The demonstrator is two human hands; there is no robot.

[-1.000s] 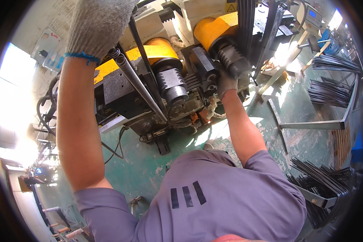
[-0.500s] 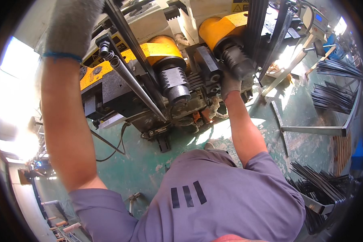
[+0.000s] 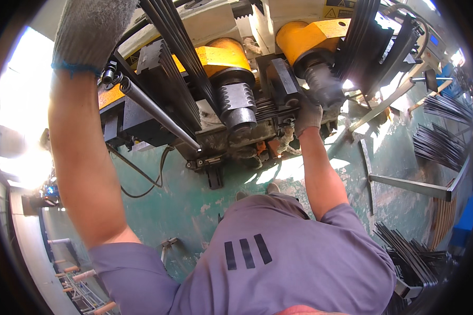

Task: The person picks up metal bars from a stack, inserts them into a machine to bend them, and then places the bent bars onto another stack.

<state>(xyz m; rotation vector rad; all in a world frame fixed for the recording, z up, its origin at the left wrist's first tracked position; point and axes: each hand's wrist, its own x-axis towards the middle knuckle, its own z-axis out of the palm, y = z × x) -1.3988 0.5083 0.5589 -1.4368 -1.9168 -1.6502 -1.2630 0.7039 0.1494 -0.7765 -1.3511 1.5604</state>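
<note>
My left hand (image 3: pixel 92 34), in a grey knit glove with a blue cuff, is raised at the upper left. Its fingers run out of the picture. Beside it slants a bundle of long dark rods (image 3: pixel 180 50), reaching down to the left grooved roller (image 3: pixel 237 102). My right hand (image 3: pixel 308 116), gloved too, is closed beneath a dark block (image 3: pixel 284 76), near the right grooved roller (image 3: pixel 323 84). Shadow hides its fingertips and what they hold. Thin rods (image 3: pixel 265 111) run between the rollers toward it. Another dark bundle (image 3: pixel 357 39) rises on the right.
Yellow machine heads (image 3: pixel 223 55) carry the rollers. Ribbed black jaws (image 3: pixel 176 84) and a spring-covered bar (image 3: pixel 155 113) stand at left. A cable (image 3: pixel 160 176) loops down. Right of me are a metal rack (image 3: pixel 412 185) and stacked dark rods (image 3: pixel 439 144).
The ribbed jaws and the spring-covered bar have moved left, away from the left rod bundle. On the right, a dark jaw stands farther from its bundle. Both hands stay nearly in place.
</note>
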